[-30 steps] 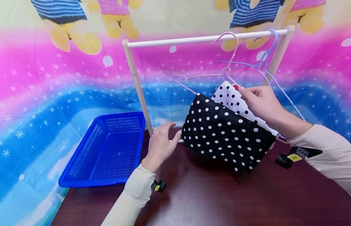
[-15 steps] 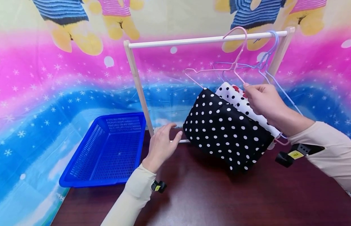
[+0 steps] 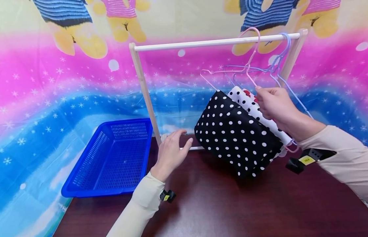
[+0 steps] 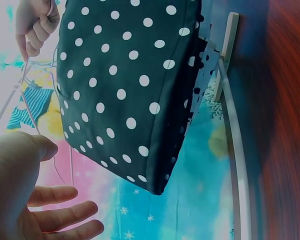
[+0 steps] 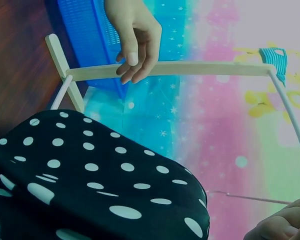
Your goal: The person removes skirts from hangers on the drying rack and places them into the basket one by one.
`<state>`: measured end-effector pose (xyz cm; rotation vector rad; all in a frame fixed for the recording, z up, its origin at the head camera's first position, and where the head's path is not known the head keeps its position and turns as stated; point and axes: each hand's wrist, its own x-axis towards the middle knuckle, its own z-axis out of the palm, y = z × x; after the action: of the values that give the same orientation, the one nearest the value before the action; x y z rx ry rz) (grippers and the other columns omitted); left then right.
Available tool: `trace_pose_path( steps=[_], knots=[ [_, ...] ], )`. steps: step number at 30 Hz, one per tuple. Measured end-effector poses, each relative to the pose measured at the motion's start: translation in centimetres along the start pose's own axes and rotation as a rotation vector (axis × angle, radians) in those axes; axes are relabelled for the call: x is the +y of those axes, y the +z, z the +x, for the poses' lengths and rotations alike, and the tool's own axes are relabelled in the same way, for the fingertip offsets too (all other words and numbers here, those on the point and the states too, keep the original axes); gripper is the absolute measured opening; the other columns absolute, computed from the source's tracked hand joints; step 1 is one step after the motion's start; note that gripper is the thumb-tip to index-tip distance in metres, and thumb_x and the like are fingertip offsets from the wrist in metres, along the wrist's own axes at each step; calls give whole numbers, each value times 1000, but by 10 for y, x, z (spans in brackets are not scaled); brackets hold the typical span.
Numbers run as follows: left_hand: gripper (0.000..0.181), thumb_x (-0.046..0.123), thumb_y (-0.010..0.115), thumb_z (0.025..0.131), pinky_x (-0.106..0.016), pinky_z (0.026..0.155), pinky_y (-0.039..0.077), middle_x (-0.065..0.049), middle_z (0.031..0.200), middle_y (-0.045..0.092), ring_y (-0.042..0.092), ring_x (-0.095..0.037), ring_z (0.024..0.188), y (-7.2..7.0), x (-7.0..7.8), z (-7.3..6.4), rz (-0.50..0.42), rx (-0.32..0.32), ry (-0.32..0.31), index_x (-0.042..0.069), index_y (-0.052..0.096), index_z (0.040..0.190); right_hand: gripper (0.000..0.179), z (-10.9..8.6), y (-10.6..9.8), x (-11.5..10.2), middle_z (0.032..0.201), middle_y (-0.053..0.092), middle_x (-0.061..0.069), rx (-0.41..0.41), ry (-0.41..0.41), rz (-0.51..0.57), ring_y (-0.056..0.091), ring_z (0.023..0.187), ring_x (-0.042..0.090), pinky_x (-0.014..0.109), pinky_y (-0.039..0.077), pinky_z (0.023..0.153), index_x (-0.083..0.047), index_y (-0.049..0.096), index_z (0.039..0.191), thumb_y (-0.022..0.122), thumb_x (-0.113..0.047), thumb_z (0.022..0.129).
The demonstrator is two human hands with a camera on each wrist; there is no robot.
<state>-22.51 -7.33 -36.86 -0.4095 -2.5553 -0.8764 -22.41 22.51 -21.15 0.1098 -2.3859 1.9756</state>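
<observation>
My right hand (image 3: 277,107) pinches one arm of a pink hanger (image 3: 255,49), whose hook is up at the rack's top rod. Folded over that hanger hangs a black cloth with white dots (image 3: 231,128), tilted down to the right. Behind it shows a white cloth with black dots and red patches (image 3: 241,98), partly hidden. A blue-purple hanger (image 3: 289,41) hangs on the rod further right. To the left of the black cloth, my left hand (image 3: 171,151) is held with fingers spread and nothing in them; the left wrist view shows its thumb and fingers (image 4: 65,215) apart from the cloth.
The wooden rack (image 3: 144,89) stands at the back of a dark red-brown table (image 3: 201,207). Left of it sits a blue mesh basket (image 3: 95,193) with nothing inside. A patterned backdrop (image 3: 83,79) hangs close behind.
The pink hanger and black cloth have moved right, mostly in the first half second, the hook sliding along the rod's line. My left hand has barely moved.
</observation>
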Motion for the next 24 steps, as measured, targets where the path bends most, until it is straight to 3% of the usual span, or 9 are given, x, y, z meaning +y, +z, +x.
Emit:
trace_pose_path(
  steps=[8,24],
  knots=[
    [41,43,61,99,-47,102,53,-4,131,70,66,-24,120,4,3,2,-10,-13,8,17,65,131,54,4,6,3,50,24,-10,-30,8,-4,9,50,16,35,6,49,-18,35,58,36,-35,110],
    [38,44,61,98,-44,94,56,-3,125,71,68,-22,114,20,7,6,3,-35,15,18,65,126,52,9,14,5,48,26,-11,-66,47,5,8,51,16,36,6,51,-17,37,60,35,-32,110]
  ],
)
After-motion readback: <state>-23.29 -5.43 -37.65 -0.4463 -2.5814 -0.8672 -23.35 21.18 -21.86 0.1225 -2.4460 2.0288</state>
